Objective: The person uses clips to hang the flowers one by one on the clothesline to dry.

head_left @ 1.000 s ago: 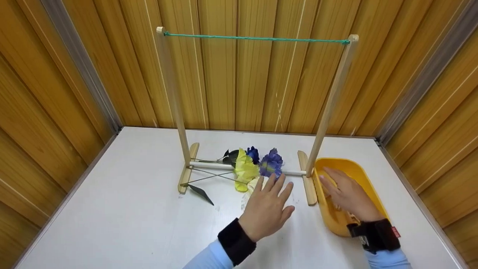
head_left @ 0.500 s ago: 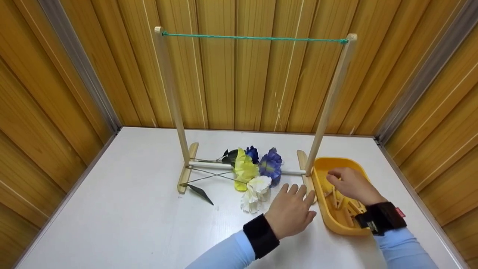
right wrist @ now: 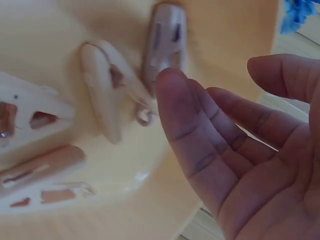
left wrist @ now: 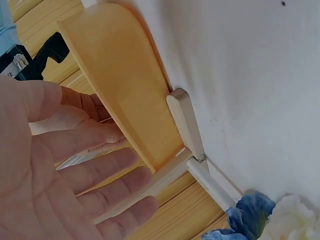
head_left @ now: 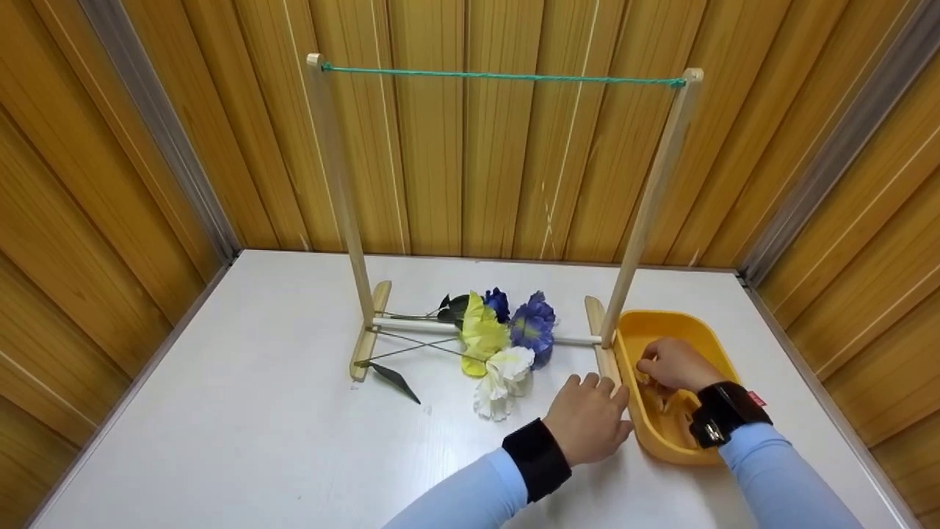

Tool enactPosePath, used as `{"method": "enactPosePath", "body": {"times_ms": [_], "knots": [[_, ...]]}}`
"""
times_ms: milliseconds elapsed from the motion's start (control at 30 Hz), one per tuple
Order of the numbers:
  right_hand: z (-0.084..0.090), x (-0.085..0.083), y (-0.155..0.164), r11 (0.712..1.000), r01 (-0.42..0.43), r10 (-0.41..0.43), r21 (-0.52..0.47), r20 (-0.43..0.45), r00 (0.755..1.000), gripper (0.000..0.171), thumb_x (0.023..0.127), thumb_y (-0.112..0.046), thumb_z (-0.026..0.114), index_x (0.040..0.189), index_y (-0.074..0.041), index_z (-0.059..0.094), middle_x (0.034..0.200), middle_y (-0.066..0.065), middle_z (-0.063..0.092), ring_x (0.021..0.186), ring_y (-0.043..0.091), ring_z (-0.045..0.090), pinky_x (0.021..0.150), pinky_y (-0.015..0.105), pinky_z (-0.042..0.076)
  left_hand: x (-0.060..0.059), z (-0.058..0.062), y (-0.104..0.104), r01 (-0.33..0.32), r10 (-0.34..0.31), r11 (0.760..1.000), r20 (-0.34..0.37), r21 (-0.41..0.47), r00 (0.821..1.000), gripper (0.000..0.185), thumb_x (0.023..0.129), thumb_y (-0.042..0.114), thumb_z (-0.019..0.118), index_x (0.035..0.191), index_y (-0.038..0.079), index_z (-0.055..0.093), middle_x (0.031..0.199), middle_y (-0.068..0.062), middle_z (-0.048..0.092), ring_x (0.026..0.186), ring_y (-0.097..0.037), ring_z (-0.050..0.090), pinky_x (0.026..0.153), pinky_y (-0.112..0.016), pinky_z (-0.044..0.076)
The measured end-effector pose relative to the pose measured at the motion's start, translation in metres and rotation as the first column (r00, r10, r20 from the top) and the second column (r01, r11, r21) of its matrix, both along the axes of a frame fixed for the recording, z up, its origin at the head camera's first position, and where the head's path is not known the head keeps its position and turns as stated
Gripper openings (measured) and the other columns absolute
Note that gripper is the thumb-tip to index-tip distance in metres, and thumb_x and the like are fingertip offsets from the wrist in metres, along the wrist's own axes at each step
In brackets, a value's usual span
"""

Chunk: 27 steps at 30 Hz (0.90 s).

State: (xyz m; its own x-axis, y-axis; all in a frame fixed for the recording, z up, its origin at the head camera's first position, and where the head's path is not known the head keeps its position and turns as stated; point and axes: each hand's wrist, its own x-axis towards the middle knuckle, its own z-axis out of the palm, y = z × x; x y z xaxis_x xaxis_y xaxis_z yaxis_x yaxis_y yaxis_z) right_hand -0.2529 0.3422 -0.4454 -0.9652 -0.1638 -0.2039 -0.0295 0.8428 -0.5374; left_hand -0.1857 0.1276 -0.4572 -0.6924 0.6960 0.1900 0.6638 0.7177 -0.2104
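Observation:
My right hand reaches down into the yellow tray. In the right wrist view its fingers are loosely bent, the thumb stands apart from them, and nothing is between them. Several clothespins lie in the tray; one greyish clothespin is right beyond the fingertips. My left hand hovers low over the table beside the tray's left wall, fingers spread loosely and palm bare in the left wrist view, where the tray's outer side shows close to them.
A wooden frame with two posts carries a green string at its top. Across its white bottom bar lie artificial flowers: yellow, white, purple and dark blue. Wood-patterned walls surround the white table.
My left hand has moved right, away from over the white flower toward the tray. My right hand has lifted a little, then sunk lower into the tray among the clothespins.

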Motion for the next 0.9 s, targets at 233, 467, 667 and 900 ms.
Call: {"method": "enactPosePath", "body": {"times_ms": [233, 467, 667, 900], "knots": [[-0.013, -0.004, -0.002, 0.998, 0.011, -0.016, 0.063, 0.084, 0.996, 0.021, 0.098, -0.01, 0.06, 0.091, 0.007, 0.069, 0.071, 0.011, 0.066, 0.06, 0.019, 0.066, 0.058, 0.033, 0.059, -0.001, -0.009, 0.006, -0.014, 0.015, 0.999, 0.04, -0.03, 0.999, 0.046, 0.105, 0.056, 0.048, 0.137, 0.028, 0.062, 0.122, 0.008, 0.068, 0.111, -0.012, 0.061, 0.094, -0.032, 0.051], [-0.016, -0.005, -0.004, 0.993, 0.033, -0.04, 0.109, 0.062, 0.997, 0.021, 0.096, -0.011, 0.06, 0.085, 0.004, 0.069, 0.071, 0.01, 0.064, 0.061, 0.018, 0.061, 0.054, 0.028, 0.05, -0.002, -0.012, 0.003, -0.019, 0.02, 0.999, 0.013, -0.028, 1.0, 0.045, 0.104, 0.056, 0.05, 0.135, 0.027, 0.064, 0.118, 0.008, 0.069, 0.107, -0.012, 0.062, 0.091, -0.031, 0.052], [-0.016, -0.006, 0.0, 0.992, 0.081, -0.087, 0.098, 0.056, 0.995, 0.024, 0.095, -0.016, 0.062, 0.076, -0.001, 0.065, 0.064, 0.005, 0.062, 0.057, 0.016, 0.059, 0.052, 0.026, 0.048, -0.003, -0.012, -0.001, -0.023, 0.024, 0.999, 0.017, -0.038, 1.0, 0.046, 0.105, 0.056, 0.048, 0.137, 0.026, 0.062, 0.122, 0.008, 0.068, 0.11, -0.012, 0.062, 0.093, -0.031, 0.051], [-0.004, -0.008, 0.006, 0.992, 0.12, -0.124, 0.042, 0.106, 0.987, 0.017, 0.094, -0.013, 0.062, 0.083, 0.0, 0.058, 0.059, 0.003, 0.062, 0.055, 0.014, 0.06, 0.055, 0.026, 0.051, -0.003, -0.012, -0.004, -0.024, 0.024, 0.998, -0.017, -0.056, 1.0, 0.047, 0.105, 0.056, 0.046, 0.139, 0.027, 0.061, 0.123, 0.008, 0.068, 0.112, -0.013, 0.062, 0.093, -0.031, 0.052]]}}
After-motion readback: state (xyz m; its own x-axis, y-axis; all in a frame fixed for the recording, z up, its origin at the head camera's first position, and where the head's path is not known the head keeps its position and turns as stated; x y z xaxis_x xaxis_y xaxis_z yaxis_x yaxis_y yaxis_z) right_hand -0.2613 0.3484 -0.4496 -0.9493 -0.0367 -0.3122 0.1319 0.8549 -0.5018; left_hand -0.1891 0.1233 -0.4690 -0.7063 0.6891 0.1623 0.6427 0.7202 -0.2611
